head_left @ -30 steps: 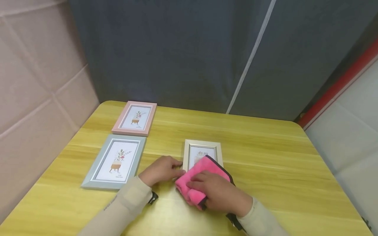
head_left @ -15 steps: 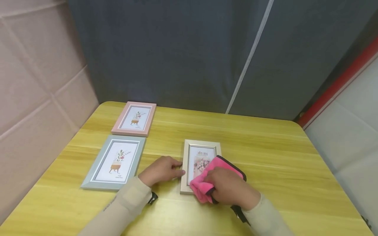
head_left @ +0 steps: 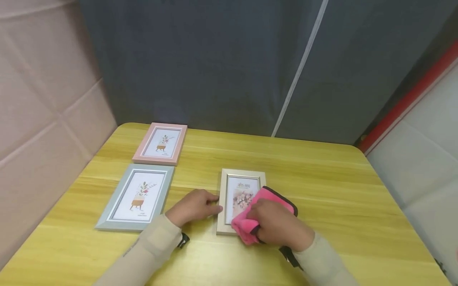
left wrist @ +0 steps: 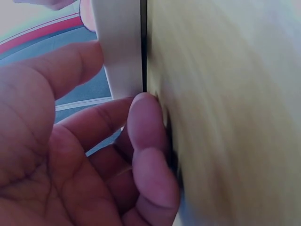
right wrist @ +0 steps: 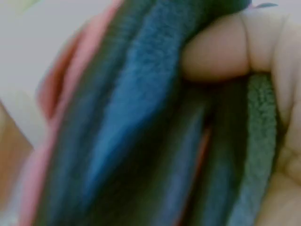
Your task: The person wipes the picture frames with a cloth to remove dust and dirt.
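A cream picture frame [head_left: 220, 206] with a flower print lies flat on the wooden table. My left hand [head_left: 191, 206] holds its left edge; in the left wrist view the thumb [left wrist: 87, 59] meets the frame's side [left wrist: 122, 52], and the other fingers curl beside it, low along the tabletop. With my right hand [head_left: 277, 222] I grip a bunched pink cloth [head_left: 273, 198] with dark edging, which covers the frame's lower right corner. Close up in the right wrist view, fingers [right wrist: 216, 54] curl over the cloth's dark blue-green folds [right wrist: 141, 84].
At the left of the table [head_left: 322, 178] lie a blue-grey picture frame [head_left: 118, 198] and, behind it, a pink picture frame [head_left: 143, 145], both face up. A dark partition [head_left: 196, 67] stands along the back edge, with pale walls [head_left: 46, 99] at the sides.
My right hand and the cloth have moved right across the cream frame, uncovering most of its flower print and its lower left corner. The left hand stays at the frame's edge.
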A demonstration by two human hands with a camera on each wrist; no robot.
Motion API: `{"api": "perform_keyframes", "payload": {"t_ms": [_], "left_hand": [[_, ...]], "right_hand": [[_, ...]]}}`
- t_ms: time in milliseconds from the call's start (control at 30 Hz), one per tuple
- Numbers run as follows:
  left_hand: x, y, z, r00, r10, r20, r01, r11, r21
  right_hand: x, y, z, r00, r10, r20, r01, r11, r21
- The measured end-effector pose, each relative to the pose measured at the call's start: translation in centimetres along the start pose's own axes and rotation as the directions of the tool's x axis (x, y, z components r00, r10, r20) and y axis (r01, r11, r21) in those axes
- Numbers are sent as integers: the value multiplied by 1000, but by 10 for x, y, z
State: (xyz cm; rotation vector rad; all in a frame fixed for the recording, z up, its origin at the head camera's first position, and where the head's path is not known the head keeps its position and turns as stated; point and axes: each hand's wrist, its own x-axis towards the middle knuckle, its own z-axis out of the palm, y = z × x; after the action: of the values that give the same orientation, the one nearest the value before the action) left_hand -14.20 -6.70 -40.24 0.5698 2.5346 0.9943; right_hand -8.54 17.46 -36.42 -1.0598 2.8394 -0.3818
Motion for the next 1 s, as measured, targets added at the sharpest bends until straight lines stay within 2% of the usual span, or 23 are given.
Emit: {"api": "perform_keyframes", "payload": {"t_ms": [67, 167, 267, 400, 633, 833, 1000], "left_hand": [[0, 0, 0, 1000, 5, -10, -5, 1000, 10], [-1, 1, -1, 1000, 14, -27, -13, 999, 34], [-1, 2, -1, 999, 2, -37, 0, 999, 49], [0, 2, 0, 999, -9, -31, 11, 999, 46], [-2, 2, -2, 1000, 12, -22, -11, 999, 32], [-3, 1, -2, 1000, 17, -12, -17, 1000, 16], [-3, 2, -1, 1000, 19, -13, -19, 1000, 8]], "right_hand": [[4, -2, 4, 994, -98, -48, 97, 995, -24], [9, -7, 13, 969, -217, -115, 213, 976, -43], [11, -13, 21, 957, -257, -136, 250, 966, -67], [8, -17, 24, 973, -213, -94, 204, 975, -93], [7, -21, 18, 994, -103, -19, 102, 993, -63], [6, -15, 9, 1000, 1, 23, -1, 1000, 10], [1, -6, 2, 994, 89, 63, -92, 995, 41]]}}
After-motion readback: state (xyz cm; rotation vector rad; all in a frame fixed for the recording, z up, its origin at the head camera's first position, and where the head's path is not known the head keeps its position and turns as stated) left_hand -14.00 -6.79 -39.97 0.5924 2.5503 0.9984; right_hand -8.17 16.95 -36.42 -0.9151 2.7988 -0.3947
